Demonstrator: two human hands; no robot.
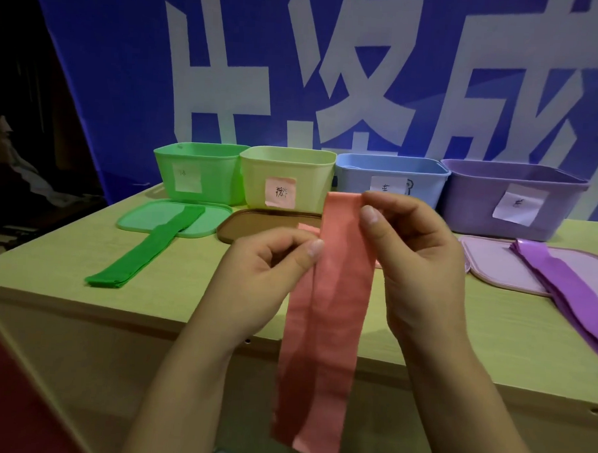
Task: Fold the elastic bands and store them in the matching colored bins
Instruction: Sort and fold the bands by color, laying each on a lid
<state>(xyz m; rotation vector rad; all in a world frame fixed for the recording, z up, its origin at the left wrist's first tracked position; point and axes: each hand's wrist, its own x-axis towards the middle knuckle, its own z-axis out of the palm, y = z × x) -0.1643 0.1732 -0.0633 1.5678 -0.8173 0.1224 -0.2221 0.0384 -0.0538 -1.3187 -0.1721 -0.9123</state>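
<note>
Pink band: held up above the table's near edge, hanging doubled toward the camera.
Right hand: pinches the band's top fold.
Left hand: pinches the band's left edge, lower down.
Bins: green bin, yellow bin, blue bin, purple bin in a row at the back of the table, each labelled.
Green band: lies partly on the green lid.
Purple band: lies across the purple lid.

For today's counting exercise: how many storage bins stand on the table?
4, in a row at the back: green bin far left, yellow bin next, blue bin, purple bin far right. None seems hidden.
</note>
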